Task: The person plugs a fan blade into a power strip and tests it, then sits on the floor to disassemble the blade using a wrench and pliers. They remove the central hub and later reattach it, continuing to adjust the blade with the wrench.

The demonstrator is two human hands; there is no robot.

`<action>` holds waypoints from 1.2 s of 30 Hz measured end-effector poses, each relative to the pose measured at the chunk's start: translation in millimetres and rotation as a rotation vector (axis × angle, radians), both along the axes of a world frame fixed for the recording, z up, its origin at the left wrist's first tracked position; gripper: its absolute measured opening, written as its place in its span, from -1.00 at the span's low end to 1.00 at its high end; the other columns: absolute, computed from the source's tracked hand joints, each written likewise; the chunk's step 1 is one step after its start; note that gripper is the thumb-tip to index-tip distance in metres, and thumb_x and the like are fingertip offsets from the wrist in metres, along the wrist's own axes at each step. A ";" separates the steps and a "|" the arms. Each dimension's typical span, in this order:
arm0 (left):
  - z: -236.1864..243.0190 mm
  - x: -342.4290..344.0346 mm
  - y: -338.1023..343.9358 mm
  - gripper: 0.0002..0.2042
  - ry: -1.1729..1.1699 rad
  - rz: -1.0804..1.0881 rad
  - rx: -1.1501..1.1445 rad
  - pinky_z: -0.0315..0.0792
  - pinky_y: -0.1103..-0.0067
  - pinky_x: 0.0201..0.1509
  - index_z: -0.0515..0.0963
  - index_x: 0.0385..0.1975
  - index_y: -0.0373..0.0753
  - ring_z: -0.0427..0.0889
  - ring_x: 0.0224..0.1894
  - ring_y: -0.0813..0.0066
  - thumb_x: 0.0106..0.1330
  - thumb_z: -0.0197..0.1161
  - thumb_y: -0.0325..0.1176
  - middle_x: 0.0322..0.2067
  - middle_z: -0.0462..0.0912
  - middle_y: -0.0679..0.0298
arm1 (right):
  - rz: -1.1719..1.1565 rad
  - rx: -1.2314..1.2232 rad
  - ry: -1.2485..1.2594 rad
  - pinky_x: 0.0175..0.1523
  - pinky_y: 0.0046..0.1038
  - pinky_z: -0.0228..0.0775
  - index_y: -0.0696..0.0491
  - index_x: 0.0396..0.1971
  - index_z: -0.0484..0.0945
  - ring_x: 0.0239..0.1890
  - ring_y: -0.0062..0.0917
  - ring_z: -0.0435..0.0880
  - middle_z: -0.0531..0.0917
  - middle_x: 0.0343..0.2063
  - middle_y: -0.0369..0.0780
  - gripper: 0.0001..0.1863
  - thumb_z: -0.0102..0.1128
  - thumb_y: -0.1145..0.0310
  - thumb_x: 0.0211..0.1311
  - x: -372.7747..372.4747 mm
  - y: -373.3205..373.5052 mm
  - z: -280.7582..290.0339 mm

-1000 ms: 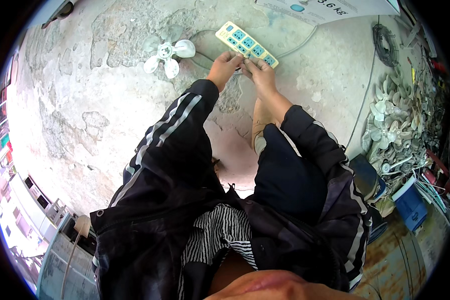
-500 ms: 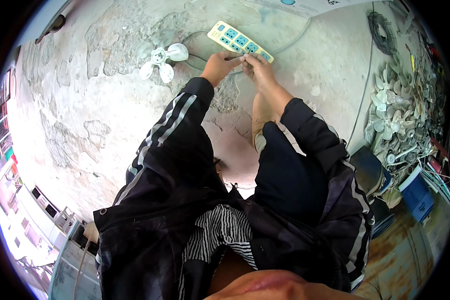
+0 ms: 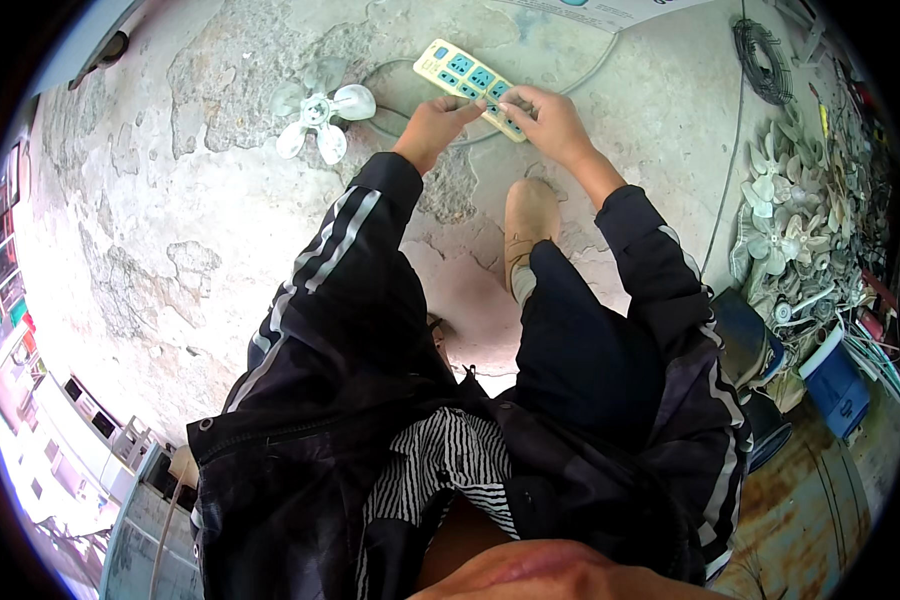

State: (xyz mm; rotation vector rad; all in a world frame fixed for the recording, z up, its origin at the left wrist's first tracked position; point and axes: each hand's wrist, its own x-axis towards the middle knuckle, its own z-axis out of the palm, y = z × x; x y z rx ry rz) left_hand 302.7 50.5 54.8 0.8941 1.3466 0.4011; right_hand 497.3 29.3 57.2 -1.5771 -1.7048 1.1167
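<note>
The place looks like a rough repair workshop or salvage corner for electric fans. Its floor (image 3: 120,200) is worn and bare, cracked and flaking, and a yellowish power strip (image 3: 482,75) lies directly on it. Just left of the power strip sits a loose pale fan rotor (image 3: 317,112). Well to its right lie a ring of dark wire (image 3: 762,62), a heap of fan blades (image 3: 775,240) among mixed scrap, a blue container (image 3: 836,388) and a rust-stained panel (image 3: 785,500).
</note>
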 end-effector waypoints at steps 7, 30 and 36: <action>8.3 -3.1 -0.4 -0.60 -0.074 0.043 0.023 0.32 0.58 -0.03 0.59 -0.19 -0.40 0.48 -0.16 0.54 0.15 0.35 -0.16 -0.26 0.61 0.23 | -0.011 0.194 -0.054 -0.36 -0.45 0.38 0.09 -0.37 0.61 -0.51 -0.44 0.56 0.62 -0.51 -0.21 -0.83 0.18 0.30 0.18 -5.9 1.0 -5.8; -3.6 -16.3 5.9 -0.64 -0.174 -0.003 -0.033 0.09 0.53 0.20 0.61 -0.16 -0.25 0.39 0.02 0.58 0.17 0.33 -0.12 -0.17 0.60 0.34 | 0.070 0.483 -0.228 -0.31 -0.43 0.48 -0.04 -0.42 0.62 -0.39 -0.40 0.62 0.65 -0.43 -0.33 -0.92 0.26 0.38 0.04 -8.1 5.9 7.8; 0.8 -15.4 4.9 -0.65 -0.197 0.000 -0.023 0.11 0.53 0.19 0.62 -0.18 -0.23 0.40 0.00 0.58 0.15 0.35 -0.12 -0.21 0.61 0.35 | 0.066 0.441 -0.180 -0.32 -0.43 0.45 0.01 -0.40 0.63 -0.40 -0.38 0.61 0.65 -0.40 -0.26 -0.91 0.24 0.38 0.08 -9.3 3.5 5.4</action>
